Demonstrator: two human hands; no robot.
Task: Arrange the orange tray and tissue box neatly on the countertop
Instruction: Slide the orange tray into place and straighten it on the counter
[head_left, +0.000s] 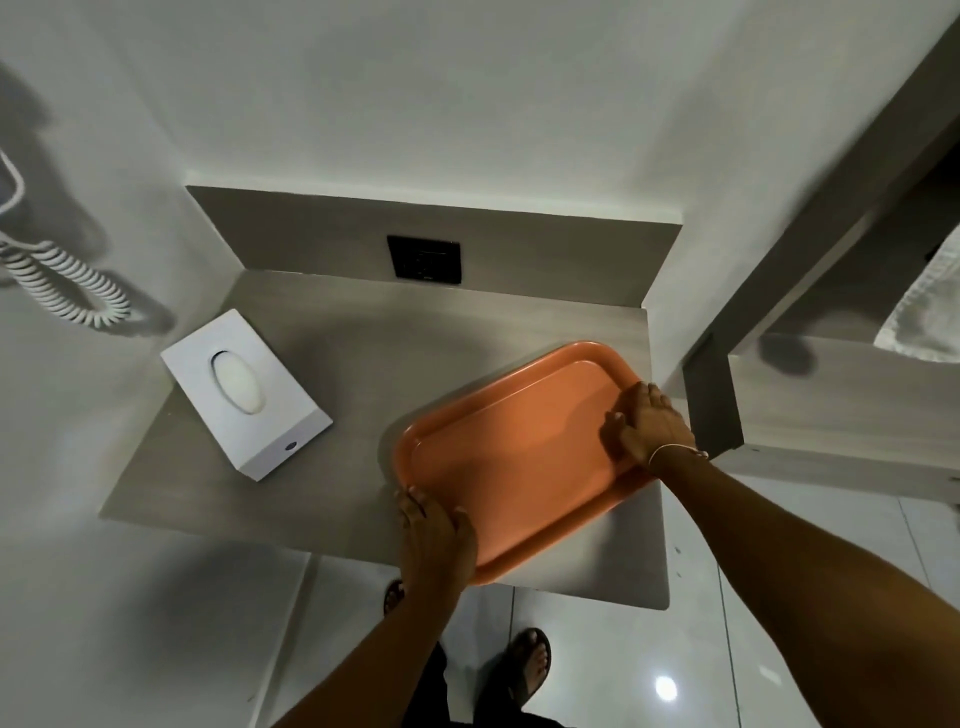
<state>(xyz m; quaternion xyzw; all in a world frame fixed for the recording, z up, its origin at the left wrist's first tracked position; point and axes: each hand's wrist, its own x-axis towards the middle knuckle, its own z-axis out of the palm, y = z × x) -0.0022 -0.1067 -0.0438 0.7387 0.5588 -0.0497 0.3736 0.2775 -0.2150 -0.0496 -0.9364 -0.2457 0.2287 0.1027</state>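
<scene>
The orange tray sits on the right half of the grey tabletop, turned at a slant so its long sides run diagonally instead of square with the tabletop's front edge, and its near corner comes right up close to that edge. The person has both hands on it at opposite ends, which looks like the setup for twisting it straight: the left hand is clamped over the near-left corner, thumb lying inside the rim and fingers wrapped round the outside, while the right hand presses on the far-right end with its fingers spread flat over the rim, so that grip is more of a flat push than a pinch. Holding two far-apart points like that probably gives the best leverage for pivoting it without lifting. The tray itself is a plain rounded-corner rectangle, matte orange, shallow raised lip, nothing in it. The white tissue box is well apart on the left, also skewed, lying flat with its oval opening facing up and a tissue showing, nobody touching it. It looks like it'll need squaring up too. A black wall socket sits on the backsplash behind, and a coiled white cord hangs on the left wall.
</scene>
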